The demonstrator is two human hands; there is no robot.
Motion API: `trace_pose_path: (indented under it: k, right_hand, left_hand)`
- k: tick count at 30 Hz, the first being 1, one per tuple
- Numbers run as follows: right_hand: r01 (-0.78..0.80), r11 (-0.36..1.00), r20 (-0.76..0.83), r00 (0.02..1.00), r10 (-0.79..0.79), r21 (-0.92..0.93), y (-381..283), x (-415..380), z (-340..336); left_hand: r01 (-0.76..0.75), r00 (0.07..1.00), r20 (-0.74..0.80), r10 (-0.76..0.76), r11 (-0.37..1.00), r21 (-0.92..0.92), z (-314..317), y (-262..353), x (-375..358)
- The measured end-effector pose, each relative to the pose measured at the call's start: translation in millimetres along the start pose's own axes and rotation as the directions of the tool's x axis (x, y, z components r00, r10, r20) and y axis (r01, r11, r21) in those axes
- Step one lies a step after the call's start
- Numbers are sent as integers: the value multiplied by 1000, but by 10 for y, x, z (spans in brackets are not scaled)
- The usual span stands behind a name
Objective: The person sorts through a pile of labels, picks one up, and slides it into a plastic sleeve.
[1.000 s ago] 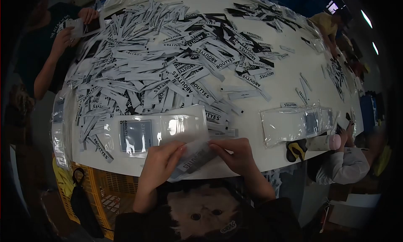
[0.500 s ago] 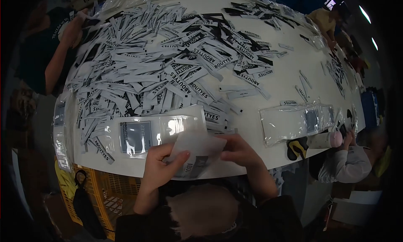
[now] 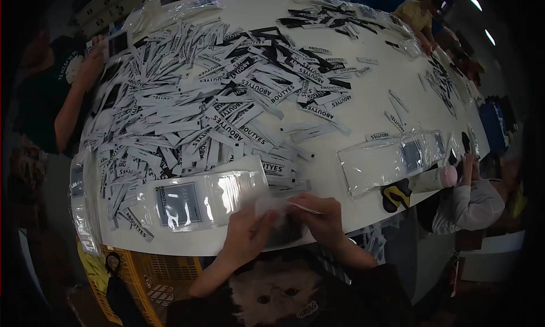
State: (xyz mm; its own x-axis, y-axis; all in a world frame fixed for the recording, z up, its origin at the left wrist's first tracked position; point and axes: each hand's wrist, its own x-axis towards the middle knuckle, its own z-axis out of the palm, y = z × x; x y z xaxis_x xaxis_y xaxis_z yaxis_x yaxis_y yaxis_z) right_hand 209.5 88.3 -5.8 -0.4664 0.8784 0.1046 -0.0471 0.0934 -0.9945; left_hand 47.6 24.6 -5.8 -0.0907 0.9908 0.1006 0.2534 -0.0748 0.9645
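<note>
My left hand (image 3: 247,231) is closed on a see-through plastic bag (image 3: 271,204), which is smeared by motion in front of my chest. Close beside it, my right hand (image 3: 325,218) pinches a thin white strip (image 3: 306,207) at the mouth of the bag. Just beyond my left hand lies a stack of flat plastic bags (image 3: 180,205) with grey printed panels. A wide heap of white and black strips printed ABOUTYES (image 3: 227,123) spreads behind the stack.
More plastic bags (image 3: 363,163) lie to the right, near black-and-yellow scissors (image 3: 395,196) and a pink-lidded bottle (image 3: 434,178). Co-workers sit at the left (image 3: 62,89), right (image 3: 468,205) and far right (image 3: 417,15). A yellow crate (image 3: 170,267) stands below the table edge (image 3: 187,250).
My hands have come closer together, and the bag, earlier spread with its print showing, is now bunched between them. A thin white strip now shows in my right hand. The view has shifted slightly.
</note>
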Motion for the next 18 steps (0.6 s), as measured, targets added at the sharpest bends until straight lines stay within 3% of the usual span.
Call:
trace_pose_path:
  k: [1,3,5,6,7,8,9,11,12,15,17,18]
  right_hand:
    - [3,1000,-5,1000,-3,-3,-16,-66,-45]
    - [-188,957,-60,982,179,-219,-98,-205,-348]
    - [-329,837,37,923,382,-438,-420,-275,-769]
    - [-328,835,32,925,380,-442,-555,-269,-897]
    - [-241,630,147,854,500,-738,-680,-254,-1004]
    - [-66,369,201,744,638,-927,-745,-215,-1055]
    - [-69,369,197,747,635,-927,-727,-140,-1069]
    - [-3,414,155,925,348,-910,-594,127,-1122]
    - [-20,471,125,954,274,-882,-504,367,-1143]
    - [70,560,108,994,35,-826,21,1249,-1229]
    - [182,499,141,983,-119,-847,460,1712,-1247]
    - [193,498,152,981,-122,-845,664,1859,-1237]
  left_hand:
    - [-32,997,77,23,993,111,3,11,36]
    - [-106,989,116,92,986,129,-12,-6,30]
    - [-183,975,155,161,973,144,-71,-61,-21]
    - [-90,995,-33,99,974,206,-158,-136,-82]
    - [17,974,-223,40,969,247,-246,-221,-144]
    - [107,967,-256,-10,924,368,-334,-332,-188]
    - [101,968,-252,-5,923,370,-321,-360,-178]
    - [206,919,-393,39,802,560,-291,-403,-127]
    - [217,925,-379,19,793,569,-274,-464,-142]
    - [184,941,-337,42,771,610,-307,-531,-116]
    - [171,933,-351,76,765,621,-326,-524,-101]
    - [156,926,-360,110,758,633,-339,-518,-92]
